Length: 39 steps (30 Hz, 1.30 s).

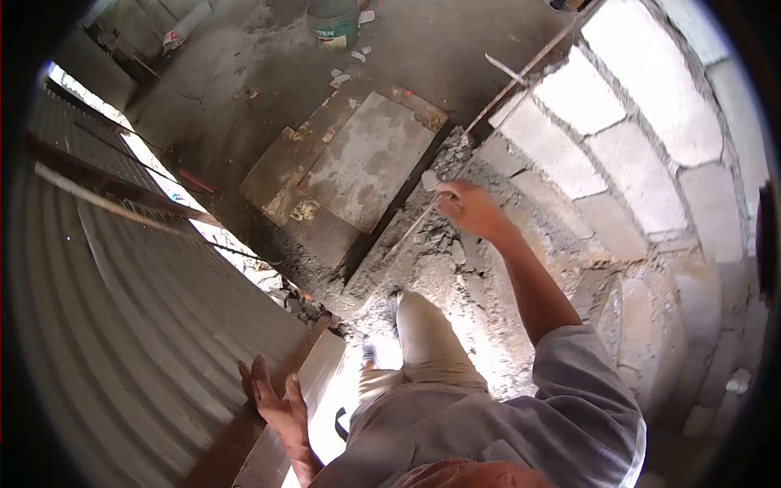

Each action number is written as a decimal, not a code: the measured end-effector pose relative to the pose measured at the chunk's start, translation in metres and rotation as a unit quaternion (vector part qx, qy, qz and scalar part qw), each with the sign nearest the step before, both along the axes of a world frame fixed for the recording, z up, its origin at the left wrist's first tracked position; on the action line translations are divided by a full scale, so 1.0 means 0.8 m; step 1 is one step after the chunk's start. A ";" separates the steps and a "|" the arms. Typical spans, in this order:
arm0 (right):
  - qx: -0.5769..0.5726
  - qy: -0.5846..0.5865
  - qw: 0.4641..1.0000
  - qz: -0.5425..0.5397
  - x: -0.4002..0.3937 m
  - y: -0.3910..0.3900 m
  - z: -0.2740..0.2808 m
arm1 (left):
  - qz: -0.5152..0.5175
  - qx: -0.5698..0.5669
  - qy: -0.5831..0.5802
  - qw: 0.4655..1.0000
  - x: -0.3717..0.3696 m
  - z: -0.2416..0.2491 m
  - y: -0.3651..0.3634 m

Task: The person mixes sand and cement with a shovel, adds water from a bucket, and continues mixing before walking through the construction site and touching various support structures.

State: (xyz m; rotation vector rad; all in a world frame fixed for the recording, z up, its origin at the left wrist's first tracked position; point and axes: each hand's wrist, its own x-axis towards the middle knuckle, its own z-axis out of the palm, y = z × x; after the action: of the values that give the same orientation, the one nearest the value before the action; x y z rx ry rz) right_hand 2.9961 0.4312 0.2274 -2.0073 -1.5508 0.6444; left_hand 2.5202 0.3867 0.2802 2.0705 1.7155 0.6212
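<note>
My right hand [470, 210] reaches forward over the rubble with curled fingers. A small pale chunk [429, 180] shows at its fingertips, apparently pinched between them. Below the hand slants a thin pale rod or line [413, 228], above a strip of broken mortar [439, 244]. My left hand [281, 411] is low on the left with its fingers spread. It rests against the wooden edge [313, 346] of a corrugated metal sheet [163, 301], gripping nothing that I can see.
A concrete-stained board [370, 163] lies on the grey floor ahead. A green bucket [333, 24] stands farther back. On the right rises a block wall [618, 130] with mortar joints. A long thin bar [521, 77] with a crosspiece leans near its base.
</note>
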 end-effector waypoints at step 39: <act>0.348 -0.695 0.475 -0.412 0.511 -0.004 0.549 | -0.033 -0.361 0.042 0.931 0.053 -0.097 0.166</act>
State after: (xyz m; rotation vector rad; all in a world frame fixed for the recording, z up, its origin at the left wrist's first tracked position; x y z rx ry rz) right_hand 3.4048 0.4281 0.6665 -1.9803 -0.6853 -2.1174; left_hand 2.5629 0.5191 0.2024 1.6172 1.5796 -0.1294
